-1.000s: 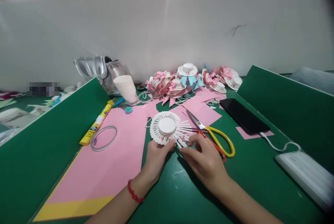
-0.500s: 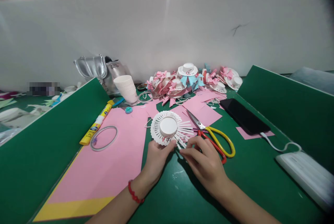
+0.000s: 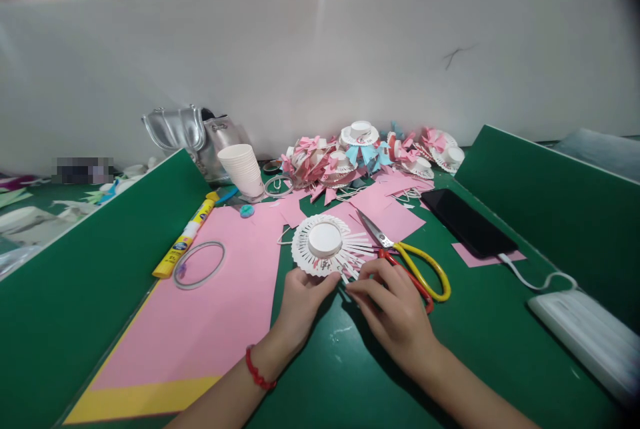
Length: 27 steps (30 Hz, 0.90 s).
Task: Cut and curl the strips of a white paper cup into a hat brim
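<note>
A white paper cup (image 3: 325, 239) is cut into strips that fan out round its base, which faces up. On its left side the strips are folded into a looped rim; on the right they stick out straight. My left hand (image 3: 306, 299) pinches the near rim between thumb and fingers. At the near right, my right hand (image 3: 390, 302) closes its thumb and fingertips on the end of one strip. Scissors (image 3: 400, 249) with one yellow and one red handle lie just beyond my right hand, blades pointing away to the left.
Pink paper (image 3: 220, 322) covers the left, with a roll of tape (image 3: 199, 265) and a yellow glue stick (image 3: 185, 237) on it. Stacked paper cups (image 3: 241, 172) stand behind. Several finished cup hats (image 3: 360, 134) with bows pile up at the back. A phone (image 3: 470, 222) charges at right.
The cut cup has shifted slightly to the right and turned a little in my left hand. My right fingers stay at the strips on its near right side.
</note>
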Each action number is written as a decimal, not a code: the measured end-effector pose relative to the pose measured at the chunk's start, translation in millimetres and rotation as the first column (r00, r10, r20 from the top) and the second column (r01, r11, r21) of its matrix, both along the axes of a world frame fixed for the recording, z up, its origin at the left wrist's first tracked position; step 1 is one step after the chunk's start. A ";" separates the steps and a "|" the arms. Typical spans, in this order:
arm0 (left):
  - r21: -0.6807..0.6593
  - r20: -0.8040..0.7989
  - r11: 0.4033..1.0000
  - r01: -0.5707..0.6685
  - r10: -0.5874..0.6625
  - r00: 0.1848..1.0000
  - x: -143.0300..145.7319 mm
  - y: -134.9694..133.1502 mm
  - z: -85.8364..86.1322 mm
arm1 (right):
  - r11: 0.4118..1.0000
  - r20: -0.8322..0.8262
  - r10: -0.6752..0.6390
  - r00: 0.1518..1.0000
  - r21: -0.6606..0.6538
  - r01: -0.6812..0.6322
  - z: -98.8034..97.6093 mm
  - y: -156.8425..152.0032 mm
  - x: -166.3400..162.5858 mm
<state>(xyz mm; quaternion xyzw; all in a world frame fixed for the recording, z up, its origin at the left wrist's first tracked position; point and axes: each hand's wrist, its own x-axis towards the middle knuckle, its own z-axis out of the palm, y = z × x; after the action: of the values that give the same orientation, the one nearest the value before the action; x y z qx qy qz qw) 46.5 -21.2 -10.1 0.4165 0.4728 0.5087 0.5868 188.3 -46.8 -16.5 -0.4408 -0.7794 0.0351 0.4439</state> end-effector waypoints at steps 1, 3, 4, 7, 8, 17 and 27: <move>-0.004 0.000 1.000 0.008 -0.008 1.000 -0.1 -0.3 0.9 | 1.000 -0.003 -0.001 1.000 -0.007 0.001 0.7 -0.3 -0.4; -0.017 -0.002 0.999 0.028 -0.028 1.000 0.0 -0.6 2.7 | 1.000 -0.005 0.000 1.000 -0.029 0.000 1.8 -0.5 -1.4; -0.024 -0.004 0.999 0.033 -0.033 0.999 0.1 -0.7 3.4 | 0.999 0.000 0.000 1.000 -0.040 0.000 2.1 -0.4 -1.8; -0.039 -0.008 0.999 0.024 -0.024 1.000 0.9 -0.5 4.3 | 0.998 0.025 -0.005 1.000 -0.056 0.006 2.4 0.0 -2.5; -0.040 -0.006 0.999 0.018 -0.018 1.000 1.1 -0.2 4.3 | 0.998 0.035 -0.010 0.999 -0.055 0.012 2.4 0.2 -2.6; -0.035 -0.040 0.999 -0.002 0.001 0.999 -1.5 0.8 0.9 | 0.999 0.096 -0.035 0.995 0.029 0.033 -0.2 1.5 -0.9; -0.028 -0.019 0.999 -0.024 0.023 1.000 -1.8 0.0 -2.9 | 0.997 0.111 -0.025 0.993 0.070 0.017 0.1 1.9 -1.1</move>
<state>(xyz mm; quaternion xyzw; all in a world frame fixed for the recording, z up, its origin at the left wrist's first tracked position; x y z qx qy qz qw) 44.7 -21.2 -13.0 0.4074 0.4903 0.5048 0.5821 187.2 -44.8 -16.5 -0.4346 -0.7991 -0.0215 0.4148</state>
